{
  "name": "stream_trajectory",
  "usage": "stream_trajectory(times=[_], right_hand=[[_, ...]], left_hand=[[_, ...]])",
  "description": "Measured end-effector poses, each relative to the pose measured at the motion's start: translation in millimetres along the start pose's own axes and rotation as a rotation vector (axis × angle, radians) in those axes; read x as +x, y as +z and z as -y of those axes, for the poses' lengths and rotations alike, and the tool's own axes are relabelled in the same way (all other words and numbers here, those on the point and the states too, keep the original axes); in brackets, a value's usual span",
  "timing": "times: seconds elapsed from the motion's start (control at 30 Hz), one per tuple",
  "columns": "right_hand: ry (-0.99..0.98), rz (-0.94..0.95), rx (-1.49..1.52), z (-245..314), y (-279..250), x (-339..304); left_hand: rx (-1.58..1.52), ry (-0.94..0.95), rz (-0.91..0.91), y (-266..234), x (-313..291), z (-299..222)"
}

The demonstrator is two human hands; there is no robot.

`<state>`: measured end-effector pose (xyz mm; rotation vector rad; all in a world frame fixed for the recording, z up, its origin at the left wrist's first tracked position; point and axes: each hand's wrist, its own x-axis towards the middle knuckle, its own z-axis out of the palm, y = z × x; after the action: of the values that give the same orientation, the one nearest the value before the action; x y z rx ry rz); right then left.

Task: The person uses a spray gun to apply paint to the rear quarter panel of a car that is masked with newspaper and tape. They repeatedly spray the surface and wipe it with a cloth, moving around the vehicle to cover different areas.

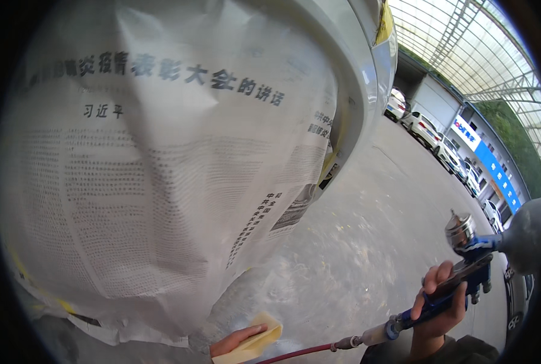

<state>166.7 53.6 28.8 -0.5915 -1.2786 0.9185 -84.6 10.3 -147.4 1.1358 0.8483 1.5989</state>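
Note:
At the right, my right hand [445,303] is closed around the handle of a blue paint spray gun [477,267]. Its silver nozzle [459,228] points up and to the left, and a grey, paint-dusted cup [525,236] is attached to it. From the bottom of the handle a red air hose [300,353] runs down and left. My left hand [237,341], low in the middle, grips a pale yellow folded cloth [264,333], its thumb lying on top. Close to the left hand is newspaper [179,182] spread over part of a car.
A light-coloured curved car body panel [358,73] borders the newspaper, with yellow masking tape [384,25] at its edge. Grey concrete floor [367,242] spreads beneath. Several white parked cars [425,128] line a building with a blue sign [497,170], under a translucent roof [476,42].

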Motion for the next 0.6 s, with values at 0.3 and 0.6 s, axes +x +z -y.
stream_trajectory(times=[0.3,0.6], right_hand=[[-0.134,-0.228,-0.166,-15,14,-12],[-0.058,-0.281,-0.253,-26,-32,-18]], left_hand=[[-0.071,0.041,0.025,-12,-6,50],[-0.258,-0.026,-0.009,20,-2,72]])
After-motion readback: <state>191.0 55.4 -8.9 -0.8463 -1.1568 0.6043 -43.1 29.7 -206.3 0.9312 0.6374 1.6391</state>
